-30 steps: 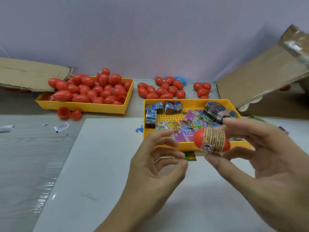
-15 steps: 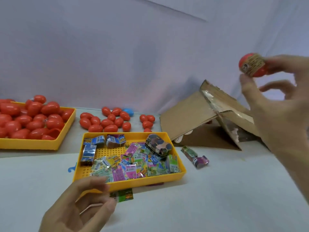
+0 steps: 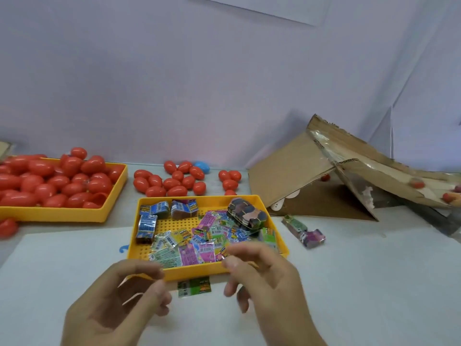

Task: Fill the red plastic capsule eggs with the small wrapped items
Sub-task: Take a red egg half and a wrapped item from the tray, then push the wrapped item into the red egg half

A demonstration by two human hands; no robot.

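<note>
A small yellow tray holds several small wrapped items in blue, pink and green foil. Just in front of it, my left hand hovers with loosely curled fingers and holds nothing. My right hand hangs over the tray's front right corner, fingers relaxed, also with nothing in it. Red capsule eggs fill a larger yellow tray at the left. More loose red eggs lie on the table behind the small tray. One green packet lies on the table between my hands.
An open cardboard box leans at the right with a few red eggs inside it. Two packets lie beside the small tray. A blue egg sits among the loose red ones. A single red egg lies at the far left.
My right hand, which held a labelled red egg up near the cardboard box, has come back down to the small tray without it. My left hand has risen slightly.
</note>
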